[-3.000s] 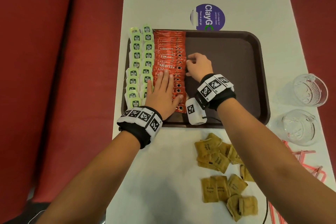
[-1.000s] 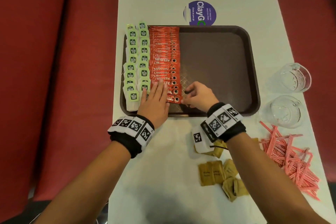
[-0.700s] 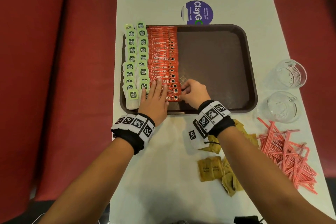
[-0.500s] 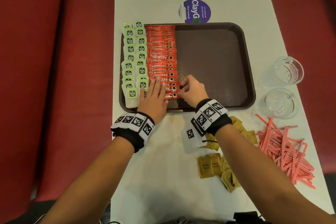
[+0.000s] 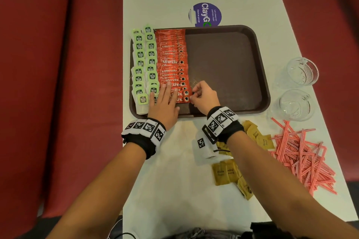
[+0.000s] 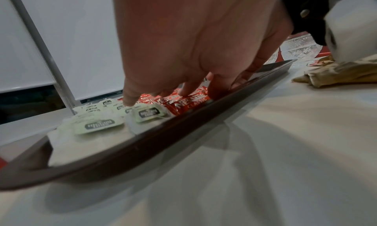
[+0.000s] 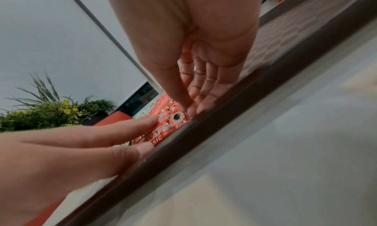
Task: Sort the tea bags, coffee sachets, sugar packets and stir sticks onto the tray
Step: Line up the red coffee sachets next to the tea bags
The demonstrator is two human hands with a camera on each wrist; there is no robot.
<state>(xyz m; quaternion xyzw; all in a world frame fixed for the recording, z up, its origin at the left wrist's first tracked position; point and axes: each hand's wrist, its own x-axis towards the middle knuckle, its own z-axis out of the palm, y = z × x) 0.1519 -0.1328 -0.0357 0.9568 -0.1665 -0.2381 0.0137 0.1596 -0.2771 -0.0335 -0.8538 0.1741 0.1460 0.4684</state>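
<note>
A brown tray point(image 5: 223, 60) holds two columns of green tea bags point(image 5: 144, 60) on its left and a column of red coffee sachets point(image 5: 172, 58) beside them. My left hand point(image 5: 168, 92) lies flat with straight fingers on the nearest sachets point(image 6: 189, 103) and tea bags point(image 6: 146, 113). My right hand point(image 5: 194, 96) has curled fingers, and its thumb and fingertips point(image 7: 188, 107) meet at the right end of the nearest coffee sachet point(image 7: 169, 124). Brown sugar packets point(image 5: 225, 172) and pink stir sticks point(image 5: 303, 157) lie on the white table in front of the tray.
Two glass cups point(image 5: 302, 71) point(image 5: 294, 105) stand right of the tray, just behind the stir sticks. A purple round sticker point(image 5: 206, 14) lies behind the tray. Red seating flanks the table. The tray's right half shows bare brown surface.
My right hand has slid down the right edge of the sachet column from its middle to its near end. My left hand has drawn back toward the tray's front rim.
</note>
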